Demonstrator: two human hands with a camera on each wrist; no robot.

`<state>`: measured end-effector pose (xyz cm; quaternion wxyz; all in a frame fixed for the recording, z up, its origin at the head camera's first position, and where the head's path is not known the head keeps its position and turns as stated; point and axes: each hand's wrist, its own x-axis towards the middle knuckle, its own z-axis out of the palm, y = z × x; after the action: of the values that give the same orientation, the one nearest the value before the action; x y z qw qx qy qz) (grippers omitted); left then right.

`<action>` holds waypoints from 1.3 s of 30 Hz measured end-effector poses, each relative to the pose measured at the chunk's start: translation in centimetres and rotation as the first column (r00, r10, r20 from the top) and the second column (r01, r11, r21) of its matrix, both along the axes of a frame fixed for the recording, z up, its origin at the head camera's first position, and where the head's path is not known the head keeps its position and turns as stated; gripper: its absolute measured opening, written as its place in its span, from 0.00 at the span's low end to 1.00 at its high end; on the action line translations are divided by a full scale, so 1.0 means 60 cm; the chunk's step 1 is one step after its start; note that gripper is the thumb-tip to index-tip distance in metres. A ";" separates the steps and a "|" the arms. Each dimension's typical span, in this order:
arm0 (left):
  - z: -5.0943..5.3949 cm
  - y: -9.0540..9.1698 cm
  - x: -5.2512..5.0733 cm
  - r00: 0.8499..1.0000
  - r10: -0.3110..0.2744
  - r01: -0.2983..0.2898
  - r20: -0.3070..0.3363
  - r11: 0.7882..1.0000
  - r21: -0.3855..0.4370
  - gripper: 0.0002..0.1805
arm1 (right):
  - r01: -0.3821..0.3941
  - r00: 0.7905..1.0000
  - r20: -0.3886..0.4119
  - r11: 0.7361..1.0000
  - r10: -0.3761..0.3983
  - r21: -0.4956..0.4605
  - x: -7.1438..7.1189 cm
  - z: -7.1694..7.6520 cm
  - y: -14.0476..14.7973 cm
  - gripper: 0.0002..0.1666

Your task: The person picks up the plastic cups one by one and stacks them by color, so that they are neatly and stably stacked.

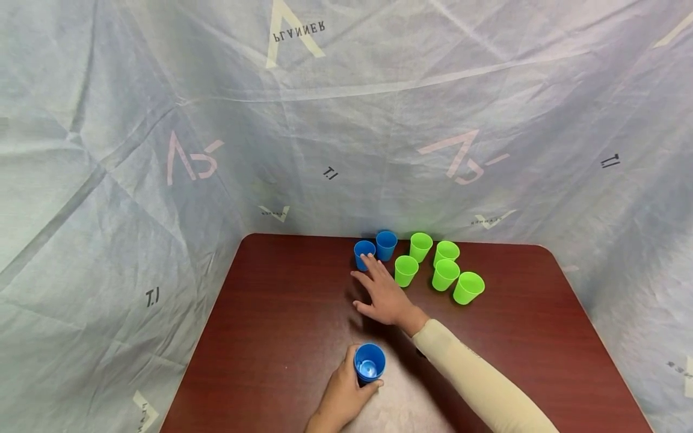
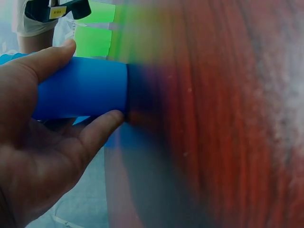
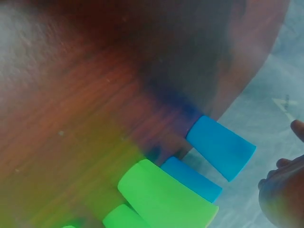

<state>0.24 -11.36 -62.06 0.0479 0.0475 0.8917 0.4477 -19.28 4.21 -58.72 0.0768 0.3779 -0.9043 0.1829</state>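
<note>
My left hand (image 1: 343, 391) grips a blue cup (image 1: 370, 361) near the front of the table; several rims show, so cups look nested. In the left wrist view, thumb and fingers of the left hand (image 2: 52, 104) lie round the blue cup (image 2: 85, 88). My right hand (image 1: 385, 296) reaches over the table with fingers spread, holding nothing. Its fingertips overlap a blue cup (image 1: 363, 262) in the head view; the right wrist view shows a gap between the hand (image 3: 285, 190) and that blue cup (image 3: 221, 147). Another blue cup (image 1: 387, 245) stands just behind.
Several green cups stand upright right of the blue ones, including one nearest the right hand (image 1: 405, 272) and one farthest right (image 1: 468, 288). The dark red table (image 1: 271, 313) ends at a back edge against grey printed sheeting (image 1: 325, 120).
</note>
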 end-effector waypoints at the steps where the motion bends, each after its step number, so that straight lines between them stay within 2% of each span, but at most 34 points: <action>1: 0.000 0.000 0.000 1.000 0.002 -0.002 0.004 1.000 0.000 0.44 | 0.007 1.000 0.002 1.000 -0.007 0.009 -0.004 0.001 -0.002 0.43; 5: -0.004 -0.001 -0.002 1.000 0.014 -0.014 0.026 1.000 -0.001 0.44 | 0.038 0.998 0.051 0.998 -0.041 0.053 -0.016 0.005 -0.009 0.47; 10: -0.015 0.001 0.000 1.000 0.024 -0.024 -0.008 1.000 -0.020 0.44 | 0.080 0.992 0.089 0.994 -0.087 0.071 -0.025 -0.005 -0.014 0.53; 14: -0.018 0.000 0.001 0.999 0.030 -0.031 -0.029 0.999 -0.030 0.44 | 0.105 0.991 0.078 0.991 -0.112 0.089 -0.037 -0.009 -0.023 0.54; 22: -0.016 -0.001 -0.004 0.999 0.031 -0.031 0.016 1.000 -0.001 0.43 | 0.165 0.983 0.058 0.975 -0.175 0.146 -0.057 -0.015 -0.031 0.57; 30: -0.018 -0.005 -0.004 1.000 0.022 -0.021 0.016 1.000 -0.007 0.42 | 0.167 0.983 0.057 0.977 -0.176 0.132 -0.071 -0.030 -0.037 0.57; 39: -0.019 0.000 -0.004 0.999 0.028 -0.029 0.039 0.999 0.021 0.41 | 0.169 0.981 0.069 0.973 -0.181 0.157 -0.090 -0.021 -0.044 0.56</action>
<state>0.02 -11.36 -63.19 0.0583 0.0267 0.8864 0.4585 -24.66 1.57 -59.98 0.0265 0.2935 -0.9478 0.1220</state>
